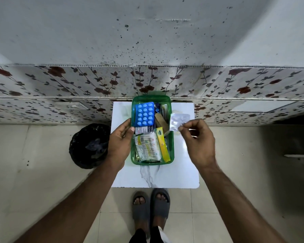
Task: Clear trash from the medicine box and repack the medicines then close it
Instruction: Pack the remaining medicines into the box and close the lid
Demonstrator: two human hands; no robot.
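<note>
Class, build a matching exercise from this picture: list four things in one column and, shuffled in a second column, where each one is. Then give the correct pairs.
Column 1
1. blue blister pack
2. silver blister strip
3. black bin
4. yellow carton

Column 2
A. on the floor, left of the white table
B. pinched in the right hand, beside the green box
C. inside the box, far end
D. inside the box, along its right wall

Pairs: 1-C, 2-B, 3-A, 4-D
</note>
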